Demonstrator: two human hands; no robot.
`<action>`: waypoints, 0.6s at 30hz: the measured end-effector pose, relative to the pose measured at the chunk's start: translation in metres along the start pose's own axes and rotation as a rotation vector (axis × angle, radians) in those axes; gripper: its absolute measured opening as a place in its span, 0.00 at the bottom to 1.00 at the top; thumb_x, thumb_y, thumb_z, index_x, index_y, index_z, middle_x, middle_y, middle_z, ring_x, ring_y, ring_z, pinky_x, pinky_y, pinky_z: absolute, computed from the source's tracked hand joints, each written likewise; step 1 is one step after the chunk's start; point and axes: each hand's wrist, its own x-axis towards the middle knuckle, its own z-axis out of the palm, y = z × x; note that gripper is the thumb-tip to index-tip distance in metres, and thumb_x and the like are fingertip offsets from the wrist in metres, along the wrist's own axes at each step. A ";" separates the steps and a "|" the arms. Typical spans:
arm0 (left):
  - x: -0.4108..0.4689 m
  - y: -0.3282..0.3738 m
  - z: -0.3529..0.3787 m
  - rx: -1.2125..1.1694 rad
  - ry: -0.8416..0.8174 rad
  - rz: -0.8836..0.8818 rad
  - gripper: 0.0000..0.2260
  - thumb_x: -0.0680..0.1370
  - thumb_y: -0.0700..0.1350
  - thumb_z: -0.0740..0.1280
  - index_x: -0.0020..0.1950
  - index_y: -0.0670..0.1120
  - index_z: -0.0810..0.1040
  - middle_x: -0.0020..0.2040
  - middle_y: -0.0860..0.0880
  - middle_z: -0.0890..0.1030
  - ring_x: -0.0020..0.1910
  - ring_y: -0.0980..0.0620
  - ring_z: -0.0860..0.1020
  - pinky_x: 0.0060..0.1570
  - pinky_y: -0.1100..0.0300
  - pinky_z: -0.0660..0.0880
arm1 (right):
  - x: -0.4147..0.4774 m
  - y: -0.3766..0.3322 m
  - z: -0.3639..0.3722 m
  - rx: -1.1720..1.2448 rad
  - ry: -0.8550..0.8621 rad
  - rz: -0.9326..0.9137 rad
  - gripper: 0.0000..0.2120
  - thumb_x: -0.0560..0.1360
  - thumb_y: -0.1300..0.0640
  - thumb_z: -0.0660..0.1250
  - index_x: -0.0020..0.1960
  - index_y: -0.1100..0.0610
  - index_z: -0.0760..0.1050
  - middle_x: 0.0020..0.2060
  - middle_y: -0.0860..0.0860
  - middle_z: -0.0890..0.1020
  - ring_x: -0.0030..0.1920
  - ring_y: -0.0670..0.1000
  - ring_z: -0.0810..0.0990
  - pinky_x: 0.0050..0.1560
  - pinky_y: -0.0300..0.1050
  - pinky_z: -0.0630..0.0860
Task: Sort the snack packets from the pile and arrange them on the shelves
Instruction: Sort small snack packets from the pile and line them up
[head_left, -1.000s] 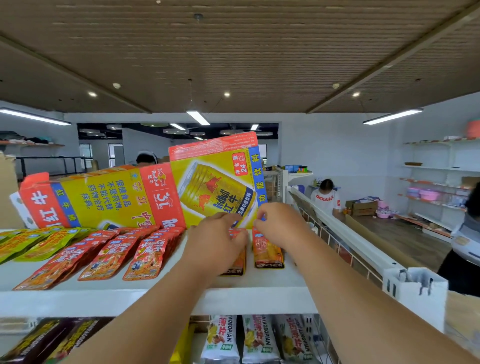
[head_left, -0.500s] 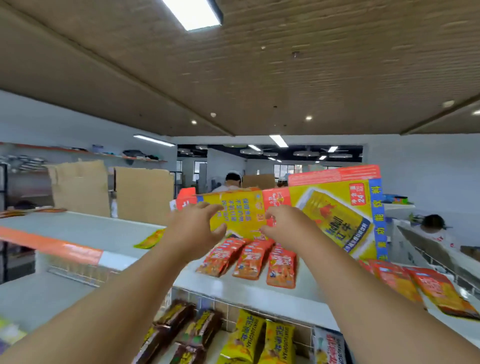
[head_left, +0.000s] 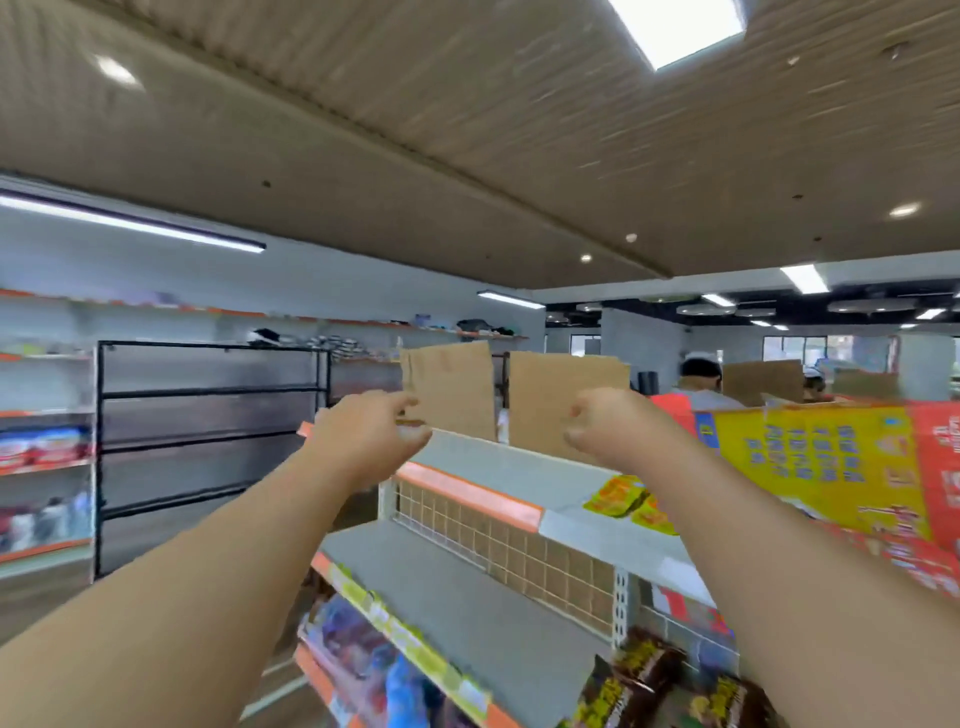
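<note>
1. Lying on the top shelf near its front edge, just left of the right forearm, are a few yellow-and-orange snack packets; they overlap one another; blur hides their print.
2. Dark brown packets crowd a lower shelf at the bottom right, past the white upright; blue and mixed packets sit on the lowest shelf, behind its yellow-tagged front edge.
3. The left hand is raised over the left end of the top shelf; its fingers reach forward, loosely bent; nothing shows in it.
4. The right hand is raised above the top shelf, up and left of the yellow-and-orange packets and not touching them; its fingers are curled into the palm around nothing visible; the two hands are well apart.
5. A flattened yellow and red carton stands tilted on the right part of the top shelf, behind the right forearm.
6. Brown cardboard sheets stand upright along the back edge of the top shelf, beyond both hands.
7. A wire mesh panel backs the grey middle shelf; an orange strip runs along the top shelf's front edge above it.
8. A black rack stands to the left; wall shelves beside it carry red and white packs; a person in a cap shows behind the carton.
</note>
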 end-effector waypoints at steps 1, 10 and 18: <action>-0.001 -0.015 -0.006 0.010 -0.002 -0.018 0.25 0.77 0.65 0.60 0.73 0.62 0.70 0.71 0.54 0.75 0.69 0.47 0.74 0.65 0.47 0.72 | 0.009 -0.016 0.004 0.003 -0.008 -0.018 0.10 0.75 0.50 0.64 0.51 0.53 0.78 0.48 0.51 0.81 0.49 0.57 0.80 0.46 0.47 0.78; -0.001 -0.118 -0.025 0.035 0.008 -0.159 0.24 0.79 0.64 0.61 0.74 0.61 0.69 0.73 0.54 0.73 0.68 0.48 0.74 0.65 0.48 0.72 | 0.074 -0.122 0.043 0.104 -0.027 -0.166 0.08 0.76 0.51 0.65 0.52 0.53 0.77 0.47 0.52 0.80 0.46 0.54 0.79 0.43 0.46 0.77; 0.030 -0.180 -0.006 0.045 -0.020 -0.214 0.24 0.79 0.64 0.62 0.74 0.59 0.70 0.74 0.55 0.73 0.72 0.49 0.71 0.70 0.47 0.69 | 0.126 -0.158 0.093 0.219 -0.089 -0.186 0.06 0.77 0.50 0.66 0.48 0.51 0.77 0.46 0.52 0.82 0.44 0.52 0.78 0.41 0.45 0.76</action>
